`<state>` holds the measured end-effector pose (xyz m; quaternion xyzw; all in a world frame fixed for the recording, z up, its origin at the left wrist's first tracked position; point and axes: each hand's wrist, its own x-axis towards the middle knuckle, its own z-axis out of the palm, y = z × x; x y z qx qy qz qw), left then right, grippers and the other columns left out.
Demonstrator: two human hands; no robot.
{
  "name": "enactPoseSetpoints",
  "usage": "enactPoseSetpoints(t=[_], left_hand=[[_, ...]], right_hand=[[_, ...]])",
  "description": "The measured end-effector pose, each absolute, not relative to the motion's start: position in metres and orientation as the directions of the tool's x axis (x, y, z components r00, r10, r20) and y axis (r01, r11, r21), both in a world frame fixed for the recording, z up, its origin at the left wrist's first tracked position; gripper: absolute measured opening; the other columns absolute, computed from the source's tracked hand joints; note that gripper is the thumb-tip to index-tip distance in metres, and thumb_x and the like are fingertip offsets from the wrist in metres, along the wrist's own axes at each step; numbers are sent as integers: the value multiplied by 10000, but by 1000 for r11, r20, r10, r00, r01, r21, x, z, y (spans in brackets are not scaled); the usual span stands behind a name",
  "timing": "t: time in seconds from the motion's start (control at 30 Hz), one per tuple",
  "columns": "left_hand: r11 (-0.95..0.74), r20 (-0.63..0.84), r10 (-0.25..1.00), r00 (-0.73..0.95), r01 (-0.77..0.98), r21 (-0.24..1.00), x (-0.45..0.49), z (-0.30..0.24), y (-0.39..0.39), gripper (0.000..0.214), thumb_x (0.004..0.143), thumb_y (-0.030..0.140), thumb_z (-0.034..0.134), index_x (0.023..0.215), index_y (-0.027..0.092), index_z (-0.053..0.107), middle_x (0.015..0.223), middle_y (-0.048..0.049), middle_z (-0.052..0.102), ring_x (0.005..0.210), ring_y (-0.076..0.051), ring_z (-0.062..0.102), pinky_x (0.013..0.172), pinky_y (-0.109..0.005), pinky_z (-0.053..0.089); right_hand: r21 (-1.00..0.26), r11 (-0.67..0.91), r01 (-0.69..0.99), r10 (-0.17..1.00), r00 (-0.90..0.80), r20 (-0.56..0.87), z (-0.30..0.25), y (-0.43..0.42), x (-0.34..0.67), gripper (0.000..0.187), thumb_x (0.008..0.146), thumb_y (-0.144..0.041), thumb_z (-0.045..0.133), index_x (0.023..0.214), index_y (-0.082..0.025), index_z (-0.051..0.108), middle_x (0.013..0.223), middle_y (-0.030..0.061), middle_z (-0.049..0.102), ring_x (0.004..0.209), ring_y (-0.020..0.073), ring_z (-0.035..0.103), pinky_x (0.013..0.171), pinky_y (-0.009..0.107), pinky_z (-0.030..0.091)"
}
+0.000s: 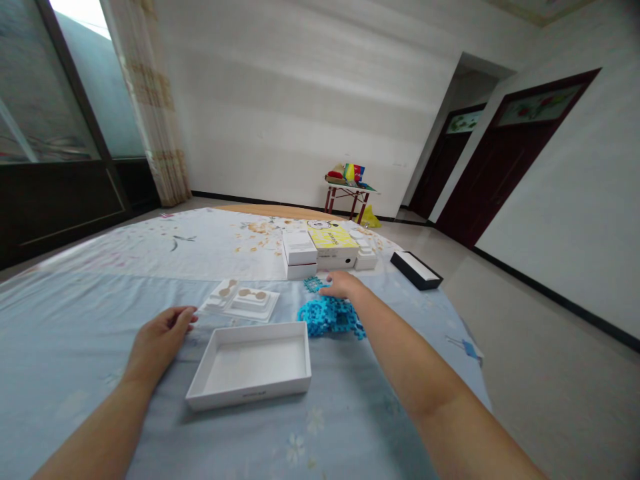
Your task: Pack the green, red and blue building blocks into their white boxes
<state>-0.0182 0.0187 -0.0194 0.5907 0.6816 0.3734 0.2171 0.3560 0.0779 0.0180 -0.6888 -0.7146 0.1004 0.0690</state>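
At the left, the left hand (157, 340) rests on the blue tablecloth (60, 327), fingers loosely bent, a small gap at the thumb and nothing visible in them. Just beyond its fingertips lie molded white inserts (273, 308). The shallow white box tray (250, 363) sits open side up between the forearms, probably for easy reach. Behind and right, two white boxes (300, 250) stand stacked, seemingly kept back from the hands. Next is the turquoise lattice pile (325, 317), just off the tray's right corner, with the yellow cartoon box (334, 241) behind it. The right hand (346, 285) reaches over the pile's far side, fingers partly closed; I cannot tell whether they grip a piece. Further right, a black box (417, 270) lies near the surface's right edge, where a blue binder clip (470, 349) probably pins the cloth. The widest stretch of cloth runs toward the left edge; the right edge allows less room.
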Motion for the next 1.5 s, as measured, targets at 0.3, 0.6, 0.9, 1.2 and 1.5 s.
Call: enactPoseSetpoints(t=[0.3,0.6,0.9,1.2,1.5], left_hand=[[35,151,963,-223,659,751,-21,-26,23,375,725,496,435,864,188,599,800,-39,693,699,-187,645,664,-258,469],[53,129,965,-230,648,760,-18,-23,22,377,724,487,447,883,181,600,803,-38,685,710,-177,643,662,-241,463],[30,162,959,-232,653,757,-20,-30,24,347,737,456,468,893,180,609,798,-26,685,718,-168,639,693,-245,447],[44,166,951,-261,647,761,-13,-21,16,333,718,428,479,852,158,621,778,-38,684,689,-160,630,660,-233,454],[47,174,947,-270,652,757,-16,-25,19,337,710,448,477,837,171,622,768,-28,688,693,-162,638,663,-234,455]], right_hand=[[-349,48,936,999,-51,1,20,67,364,535,591,-321,700,1094,-166,603,1065,73,644,934,225,606,802,289,465],[-578,198,792,970,-73,233,33,26,381,473,650,-318,668,1079,-130,604,1019,93,645,852,204,607,771,328,491],[-638,496,589,867,-381,322,31,-55,371,441,686,-270,659,1114,-206,574,1121,74,575,1003,185,550,822,309,467],[-523,632,572,748,-625,221,17,-80,354,490,707,-239,636,1182,-202,520,1159,88,561,1102,194,493,963,347,366],[-401,506,764,847,-527,65,19,-86,361,626,659,-353,691,1224,-165,500,1142,115,556,1083,240,488,936,359,386]])
